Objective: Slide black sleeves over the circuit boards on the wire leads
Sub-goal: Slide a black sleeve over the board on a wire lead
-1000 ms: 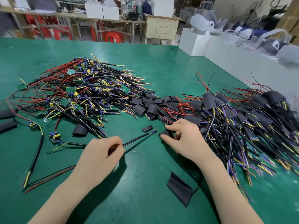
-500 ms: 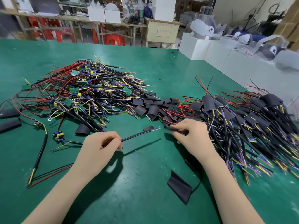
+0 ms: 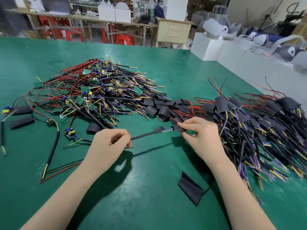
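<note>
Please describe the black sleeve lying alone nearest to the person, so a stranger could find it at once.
On the green table, look between the two forearms, below the right hand. There one flat black sleeve lies alone. Unlike the sleeves in the piles, it has bare table around it.

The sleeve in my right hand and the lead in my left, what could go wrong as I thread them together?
The frayed tips of the lead, held by the left hand, may snag on the mouth of the sleeve pinched flat by the right hand. The right forearm could also drag the finished pile alongside.
</note>
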A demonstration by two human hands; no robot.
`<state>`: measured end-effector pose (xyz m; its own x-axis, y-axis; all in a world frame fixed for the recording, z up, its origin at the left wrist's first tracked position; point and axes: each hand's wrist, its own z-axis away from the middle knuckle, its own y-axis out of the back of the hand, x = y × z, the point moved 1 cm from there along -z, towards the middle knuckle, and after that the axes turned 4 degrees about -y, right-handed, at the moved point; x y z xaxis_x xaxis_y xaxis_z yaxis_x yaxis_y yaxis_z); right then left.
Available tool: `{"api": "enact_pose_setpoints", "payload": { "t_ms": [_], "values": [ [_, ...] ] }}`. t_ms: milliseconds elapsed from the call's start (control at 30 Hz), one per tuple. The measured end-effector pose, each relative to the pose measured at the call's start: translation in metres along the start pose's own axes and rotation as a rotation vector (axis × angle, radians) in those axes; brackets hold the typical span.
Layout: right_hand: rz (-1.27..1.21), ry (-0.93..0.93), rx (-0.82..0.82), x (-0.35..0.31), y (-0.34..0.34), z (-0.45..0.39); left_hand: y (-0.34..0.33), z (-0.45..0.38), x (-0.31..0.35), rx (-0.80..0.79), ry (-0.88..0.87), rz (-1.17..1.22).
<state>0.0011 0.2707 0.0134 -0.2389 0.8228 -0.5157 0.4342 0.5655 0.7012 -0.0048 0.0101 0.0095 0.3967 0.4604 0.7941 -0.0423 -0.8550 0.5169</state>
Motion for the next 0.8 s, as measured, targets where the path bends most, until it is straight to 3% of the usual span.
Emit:
{"api": "enact_pose_setpoints", "payload": {
  "t_ms": [167, 433, 633, 800],
  "values": [
    [-0.042, 0.052, -0.007, -0.004, -0.004, 0.002, 0.0, 0.0, 0.0, -0.014, -0.031, -0.025],
    [-0.02, 0.249, -0.196, -0.019, -0.011, 0.004, -0.003, 0.0, 0.001, -0.054, -0.075, -0.061],
    [-0.152, 0.136, -0.406, -0.022, -0.01, 0.007, -0.008, 0.003, 0.005, -0.103, -0.138, -0.074],
    [0.051, 0.118, -0.267, -0.018, -0.011, 0.006, -0.008, 0.003, 0.001, -0.072, -0.161, -0.143]
  ]
}}
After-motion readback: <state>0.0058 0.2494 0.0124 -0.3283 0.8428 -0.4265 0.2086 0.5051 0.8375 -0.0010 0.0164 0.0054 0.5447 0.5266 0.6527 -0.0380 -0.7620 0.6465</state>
